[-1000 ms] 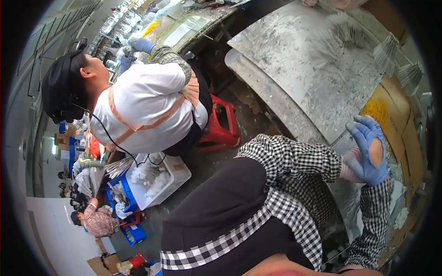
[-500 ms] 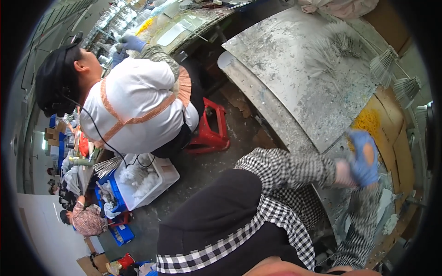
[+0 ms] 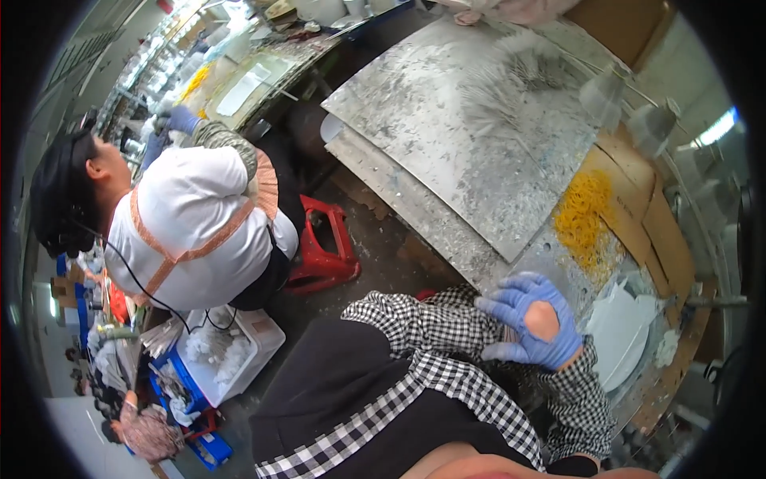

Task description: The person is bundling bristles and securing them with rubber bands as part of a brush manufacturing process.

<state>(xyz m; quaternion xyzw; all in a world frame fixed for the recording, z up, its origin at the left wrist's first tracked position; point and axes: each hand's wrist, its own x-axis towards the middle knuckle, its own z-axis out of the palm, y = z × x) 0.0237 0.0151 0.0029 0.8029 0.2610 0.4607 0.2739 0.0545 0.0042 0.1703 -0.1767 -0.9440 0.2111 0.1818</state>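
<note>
Right hand (image 3: 533,323) in a blue glove with a hole in it, grip looking wide: fingers stretched out, away from the thumb. Palm turned away; cannot tell if holding anything. Left hand nearly all hidden behind it; cannot tell if wide or narrow. Up and to the right of the right hand, the nearer one in sight: a heap of thin yellow bands (image 3: 581,217) on the grey worktop (image 3: 541,249), longer up-and-down than across. White sheet (image 3: 621,323) to the right.
</note>
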